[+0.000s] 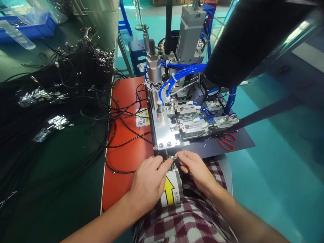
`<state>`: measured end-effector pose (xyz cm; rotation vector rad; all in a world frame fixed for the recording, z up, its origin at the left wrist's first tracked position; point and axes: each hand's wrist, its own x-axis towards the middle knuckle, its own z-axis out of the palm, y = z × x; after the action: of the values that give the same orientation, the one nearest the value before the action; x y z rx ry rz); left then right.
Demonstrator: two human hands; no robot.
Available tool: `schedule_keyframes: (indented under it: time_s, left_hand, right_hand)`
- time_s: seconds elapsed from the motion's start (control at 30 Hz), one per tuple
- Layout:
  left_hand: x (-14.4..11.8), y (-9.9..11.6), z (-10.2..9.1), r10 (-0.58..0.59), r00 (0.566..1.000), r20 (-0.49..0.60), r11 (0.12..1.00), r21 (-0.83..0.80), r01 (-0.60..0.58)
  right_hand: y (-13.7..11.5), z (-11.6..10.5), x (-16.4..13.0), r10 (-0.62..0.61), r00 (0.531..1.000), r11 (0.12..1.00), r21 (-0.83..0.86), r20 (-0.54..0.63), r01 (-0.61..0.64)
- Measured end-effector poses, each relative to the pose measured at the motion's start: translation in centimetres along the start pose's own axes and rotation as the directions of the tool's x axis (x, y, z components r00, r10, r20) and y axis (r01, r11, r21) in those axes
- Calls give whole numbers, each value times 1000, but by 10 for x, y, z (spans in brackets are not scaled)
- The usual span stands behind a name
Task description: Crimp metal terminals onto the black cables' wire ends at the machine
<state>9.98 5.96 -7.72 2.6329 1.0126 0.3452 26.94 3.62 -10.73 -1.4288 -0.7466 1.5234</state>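
My left hand is closed at the front edge of the metal machine, thumb and fingers pinched on a black cable that runs in from the left. Small coloured wires, with red, green and white showing, stick out between my two hands. On their right side, my right hand pinches the wire tips between thumb and forefinger. Below both hands sits a white plate with a yellow arrow, partly covered by my left hand. The exact grip on each wire is too small to make out.
A large pile of black cables with metal connectors covers the bench at left, some trailing over the orange mat. Red-handled scissors lie on the dark plate at right. A blue bin stands at back left; blue air tubes arch over the machine.
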Motion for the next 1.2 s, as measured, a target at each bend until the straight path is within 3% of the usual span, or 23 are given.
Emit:
schedule_keyframes:
  time_s: [0.27, 0.47, 0.9, 1.0, 1.2]
  left_hand:
    - [6, 3, 0, -15, 998, 63, 993, 115, 7]
    - [8, 5, 0, -2, 1000, 26, 992, 126, -1]
    - [6, 5, 4, -52, 998, 27, 990, 129, 48]
    - [9, 6, -2, -53, 998, 38, 995, 82, 50]
    - [2, 3, -9, -93, 996, 2, 982, -165, 92]
  right_hand:
    - [7, 12, -2, -125, 989, 991, -60, -84, 120]
    - [19, 12, 3, -108, 994, 994, 19, -21, 108]
    - [4, 13, -1, -95, 995, 990, 100, -22, 97]
    - [4, 13, 0, -79, 997, 988, 133, 5, 78]
    - [12, 12, 3, -101, 995, 983, 155, 12, 98]
